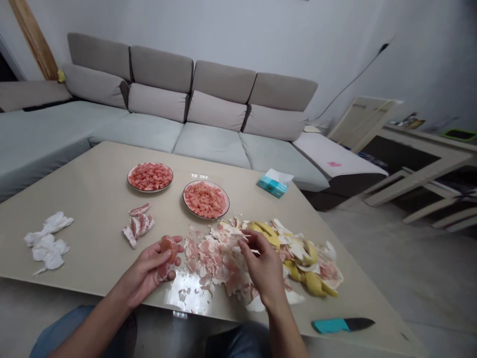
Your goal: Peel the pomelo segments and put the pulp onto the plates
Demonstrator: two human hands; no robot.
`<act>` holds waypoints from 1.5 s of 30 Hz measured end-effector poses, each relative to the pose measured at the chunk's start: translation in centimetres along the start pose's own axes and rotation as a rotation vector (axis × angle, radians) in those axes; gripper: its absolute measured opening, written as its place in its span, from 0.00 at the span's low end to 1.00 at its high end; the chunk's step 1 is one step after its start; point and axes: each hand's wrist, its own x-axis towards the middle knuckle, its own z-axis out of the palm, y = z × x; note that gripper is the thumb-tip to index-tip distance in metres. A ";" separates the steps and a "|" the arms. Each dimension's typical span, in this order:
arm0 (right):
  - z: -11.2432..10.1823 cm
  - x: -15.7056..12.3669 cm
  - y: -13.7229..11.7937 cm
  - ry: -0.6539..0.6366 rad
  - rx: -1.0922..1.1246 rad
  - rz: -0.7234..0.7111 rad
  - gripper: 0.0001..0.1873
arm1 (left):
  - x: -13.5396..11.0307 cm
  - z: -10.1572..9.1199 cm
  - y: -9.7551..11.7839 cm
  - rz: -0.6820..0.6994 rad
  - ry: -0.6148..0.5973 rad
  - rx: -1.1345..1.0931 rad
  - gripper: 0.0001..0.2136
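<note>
My left hand [154, 271] is closed around a peeled pomelo segment [169, 248], pink and partly covered by pale membrane. Over the heap of pomelo membrane scraps [219, 253], my right hand [261, 263] is pinched, with a whitish bit of membrane at its fingertips. Behind the hands stand two dark-rimmed plates of pink pomelo pulp, a left plate [128, 183] and a right plate [227, 209]. Several unpeeled pomelo segments [137, 227] lie on the table beyond my left hand.
Yellow pomelo rind [313, 282] lies right of the scraps. A knife with a turquoise handle [331, 325] rests near the table's front right. Crumpled white tissues [50, 248] are at the left, a tissue pack [274, 184] at the back. A grey sofa [208, 141] stands behind the table [93, 199].
</note>
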 end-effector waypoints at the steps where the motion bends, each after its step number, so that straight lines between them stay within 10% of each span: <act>1: 0.2 -0.1 0.1 -0.023 -0.052 -0.028 0.14 | 0.0 0.3 -0.2 0.003 -0.007 0.036 0.14; 10: 0.3 -0.4 1.5 -0.177 -0.447 -0.091 0.17 | 0.0 0.8 -1.5 0.102 -0.006 0.550 0.18; 15: 0.6 -0.9 -0.9 -0.174 -0.152 -0.105 0.14 | -0.3 1.6 -1.4 0.124 0.093 0.744 0.11; 20: 1.9 -3.1 -4.8 -0.533 0.212 -0.111 0.13 | -0.7 2.2 -1.5 0.168 0.014 0.825 0.06; 28: 3.2 -4.3 -5.6 -0.617 0.241 -0.202 0.02 | -0.6 1.9 -1.4 0.275 -0.020 0.951 0.04; 45: 3.1 -3.8 -5.2 -0.901 0.679 0.365 0.19 | -1.3 1.9 -0.6 0.057 -0.102 0.782 0.06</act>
